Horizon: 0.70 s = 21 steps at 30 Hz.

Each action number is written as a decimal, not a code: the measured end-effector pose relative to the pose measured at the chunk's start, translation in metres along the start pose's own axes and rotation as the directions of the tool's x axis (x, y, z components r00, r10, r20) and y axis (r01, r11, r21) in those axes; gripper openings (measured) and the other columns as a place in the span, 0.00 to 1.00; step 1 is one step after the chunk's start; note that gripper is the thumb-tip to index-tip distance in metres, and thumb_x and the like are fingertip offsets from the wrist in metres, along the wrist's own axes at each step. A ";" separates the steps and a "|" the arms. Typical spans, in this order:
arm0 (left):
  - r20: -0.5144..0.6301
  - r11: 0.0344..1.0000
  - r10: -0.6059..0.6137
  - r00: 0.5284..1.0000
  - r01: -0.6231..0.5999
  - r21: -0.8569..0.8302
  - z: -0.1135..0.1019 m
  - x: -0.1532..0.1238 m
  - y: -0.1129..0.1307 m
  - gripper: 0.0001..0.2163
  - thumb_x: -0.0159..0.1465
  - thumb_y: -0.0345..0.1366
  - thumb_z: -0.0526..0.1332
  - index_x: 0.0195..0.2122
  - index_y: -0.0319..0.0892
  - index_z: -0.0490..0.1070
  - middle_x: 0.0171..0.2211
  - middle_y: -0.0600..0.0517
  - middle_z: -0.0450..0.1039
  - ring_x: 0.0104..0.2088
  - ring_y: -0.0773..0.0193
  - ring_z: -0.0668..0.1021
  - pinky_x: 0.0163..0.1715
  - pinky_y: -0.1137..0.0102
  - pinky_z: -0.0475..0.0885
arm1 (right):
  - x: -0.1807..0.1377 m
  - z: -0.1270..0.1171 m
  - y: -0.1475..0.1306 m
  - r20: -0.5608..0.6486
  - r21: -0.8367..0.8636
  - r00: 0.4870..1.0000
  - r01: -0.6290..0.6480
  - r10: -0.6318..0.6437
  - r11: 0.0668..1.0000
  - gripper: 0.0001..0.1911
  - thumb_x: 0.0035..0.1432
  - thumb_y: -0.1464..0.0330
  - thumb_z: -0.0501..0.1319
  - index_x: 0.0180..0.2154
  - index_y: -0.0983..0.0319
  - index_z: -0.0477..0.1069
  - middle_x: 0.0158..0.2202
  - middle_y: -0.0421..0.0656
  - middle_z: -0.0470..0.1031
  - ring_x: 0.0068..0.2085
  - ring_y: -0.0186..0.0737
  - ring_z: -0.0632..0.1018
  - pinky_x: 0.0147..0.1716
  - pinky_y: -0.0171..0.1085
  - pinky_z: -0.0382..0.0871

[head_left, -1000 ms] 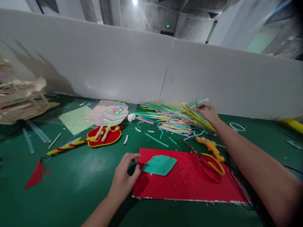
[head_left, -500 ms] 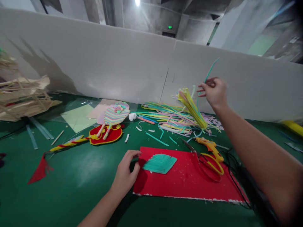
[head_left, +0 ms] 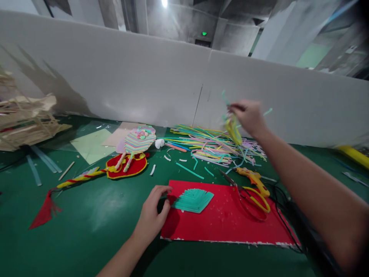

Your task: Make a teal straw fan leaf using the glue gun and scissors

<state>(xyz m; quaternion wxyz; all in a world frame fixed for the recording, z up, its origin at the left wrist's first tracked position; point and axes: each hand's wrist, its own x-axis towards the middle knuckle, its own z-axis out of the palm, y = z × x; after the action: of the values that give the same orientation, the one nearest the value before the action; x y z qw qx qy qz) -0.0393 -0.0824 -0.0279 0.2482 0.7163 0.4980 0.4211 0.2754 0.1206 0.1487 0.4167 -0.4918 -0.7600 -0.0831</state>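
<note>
1. You have open green surface [head_left: 86, 231] in front of the red-and-yellow felt ornament [head_left: 127, 166].
2. At the right end of the red rectangular sheet [head_left: 225, 227], yellow-handled scissors [head_left: 253, 198], an orange glue gun [head_left: 253, 177] and black cables [head_left: 284, 215] crowd your path.
3. The white partition board [head_left: 129, 88] closes the back.

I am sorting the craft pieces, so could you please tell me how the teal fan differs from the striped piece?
The teal fan is one colour; the striped piece is banded in pastels. The teal fan lies on the red sheet by the left hand; the striped piece lies on a yellow-edged red shape. Both are built of parallel strips.
</note>
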 end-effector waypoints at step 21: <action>0.004 0.992 0.013 1.000 -0.012 -0.129 0.051 0.128 0.053 0.12 0.65 0.34 0.52 0.33 0.39 0.75 0.28 0.49 0.76 0.29 0.62 0.76 0.33 0.70 0.70 | -0.129 0.087 -0.033 0.462 0.057 0.879 0.100 -0.115 0.993 0.11 0.59 0.76 0.56 0.40 0.63 0.75 0.42 0.48 0.78 0.45 0.41 0.77 0.45 0.37 0.69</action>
<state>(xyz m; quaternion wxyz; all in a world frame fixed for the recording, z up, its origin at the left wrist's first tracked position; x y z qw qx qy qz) 0.0500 0.0185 0.0315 0.2927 0.7029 0.4646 0.4521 0.2225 0.0628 0.0100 0.2251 -0.4476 -0.8650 0.0262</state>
